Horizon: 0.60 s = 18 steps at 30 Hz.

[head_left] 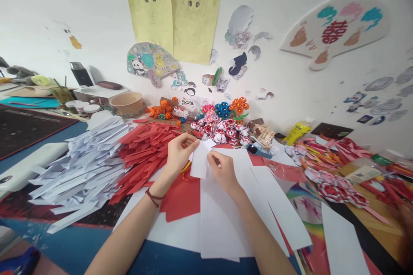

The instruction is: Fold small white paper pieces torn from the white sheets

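A small white paper strip [199,163] is held up between my two hands above the sheets, its top corner turned over. My left hand [180,150] pinches its upper left edge, and a dark red cord circles that wrist. On the right edge, the fingers of my right hand [224,169] are closed on the same strip. Beneath lie large white paper sheets [222,223] and red paper [182,200]. A heap of folded red strips [145,150] is just left of my left hand, beside a bigger heap of folded white strips [87,163].
Red-and-white paper flowers [222,131] sit at the back by the wall, with small colourful flowers behind. A yellow bottle [297,132] stands at the back right, near a pile of pink and red strips [342,150]. A tan bowl [127,103] is at the back left.
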Each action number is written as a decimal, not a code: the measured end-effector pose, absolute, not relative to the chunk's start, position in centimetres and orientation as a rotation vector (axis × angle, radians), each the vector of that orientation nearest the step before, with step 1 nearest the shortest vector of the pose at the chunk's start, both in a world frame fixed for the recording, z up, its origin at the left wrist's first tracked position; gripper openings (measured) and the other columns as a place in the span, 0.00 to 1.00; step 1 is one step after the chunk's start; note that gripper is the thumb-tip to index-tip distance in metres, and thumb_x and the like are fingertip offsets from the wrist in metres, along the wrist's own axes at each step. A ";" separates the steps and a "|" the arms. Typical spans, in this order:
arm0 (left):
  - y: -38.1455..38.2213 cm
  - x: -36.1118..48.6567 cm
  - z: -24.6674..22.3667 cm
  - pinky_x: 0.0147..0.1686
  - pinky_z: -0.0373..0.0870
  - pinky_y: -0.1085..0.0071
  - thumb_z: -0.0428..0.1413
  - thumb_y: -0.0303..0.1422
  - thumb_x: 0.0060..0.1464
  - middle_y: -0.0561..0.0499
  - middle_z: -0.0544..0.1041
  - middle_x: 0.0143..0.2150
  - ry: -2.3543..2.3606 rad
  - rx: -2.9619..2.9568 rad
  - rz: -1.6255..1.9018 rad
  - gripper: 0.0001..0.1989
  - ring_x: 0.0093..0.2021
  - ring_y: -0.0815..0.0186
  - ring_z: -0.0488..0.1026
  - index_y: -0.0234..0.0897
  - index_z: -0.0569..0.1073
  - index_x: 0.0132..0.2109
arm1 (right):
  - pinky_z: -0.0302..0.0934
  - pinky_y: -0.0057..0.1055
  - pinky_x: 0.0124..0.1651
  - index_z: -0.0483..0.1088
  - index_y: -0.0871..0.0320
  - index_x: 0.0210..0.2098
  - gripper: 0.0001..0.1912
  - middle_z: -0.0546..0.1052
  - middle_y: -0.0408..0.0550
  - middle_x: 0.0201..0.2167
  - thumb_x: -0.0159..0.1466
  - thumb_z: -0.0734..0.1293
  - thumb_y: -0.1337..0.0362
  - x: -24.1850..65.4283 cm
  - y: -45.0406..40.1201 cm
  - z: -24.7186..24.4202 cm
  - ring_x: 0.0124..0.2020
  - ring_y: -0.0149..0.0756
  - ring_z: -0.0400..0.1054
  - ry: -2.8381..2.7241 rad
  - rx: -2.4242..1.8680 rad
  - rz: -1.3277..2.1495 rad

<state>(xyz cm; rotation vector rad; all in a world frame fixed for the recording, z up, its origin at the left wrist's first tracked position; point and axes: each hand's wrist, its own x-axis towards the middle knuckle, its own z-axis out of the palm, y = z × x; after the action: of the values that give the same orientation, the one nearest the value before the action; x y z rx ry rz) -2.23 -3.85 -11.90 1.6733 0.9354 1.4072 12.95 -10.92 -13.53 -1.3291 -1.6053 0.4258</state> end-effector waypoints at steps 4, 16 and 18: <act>-4.0 -2.3 -11.7 0.28 0.63 0.75 0.59 0.36 0.50 0.51 0.75 0.27 0.938 1.686 1.397 0.08 0.27 0.70 0.68 0.34 0.74 0.31 | 0.45 0.26 0.25 0.64 0.59 0.24 0.16 0.60 0.39 0.19 0.65 0.59 0.58 13.0 -10.8 -13.8 0.22 0.27 0.55 -1.555 -1.327 0.501; -3.6 -2.4 -12.0 0.26 0.62 0.76 0.61 0.36 0.47 0.52 0.74 0.26 0.865 1.629 1.334 0.09 0.25 0.71 0.66 0.34 0.73 0.29 | 0.47 0.25 0.23 0.61 0.58 0.20 0.19 0.60 0.38 0.15 0.60 0.65 0.53 13.4 -10.1 -14.6 0.18 0.27 0.55 -1.376 -1.196 0.893; -3.8 -2.4 -11.8 0.26 0.62 0.76 0.61 0.37 0.47 0.52 0.73 0.25 0.852 1.633 1.291 0.10 0.25 0.71 0.66 0.33 0.73 0.29 | 0.46 0.25 0.22 0.62 0.59 0.20 0.19 0.60 0.38 0.15 0.58 0.67 0.53 13.4 -10.2 -14.5 0.18 0.26 0.53 -1.348 -1.192 0.908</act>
<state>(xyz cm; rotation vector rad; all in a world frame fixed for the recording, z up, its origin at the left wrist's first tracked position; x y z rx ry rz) -2.36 -3.78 -11.84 1.6329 0.8522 1.2910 13.37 -10.16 -14.46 -1.1922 -1.3476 0.9082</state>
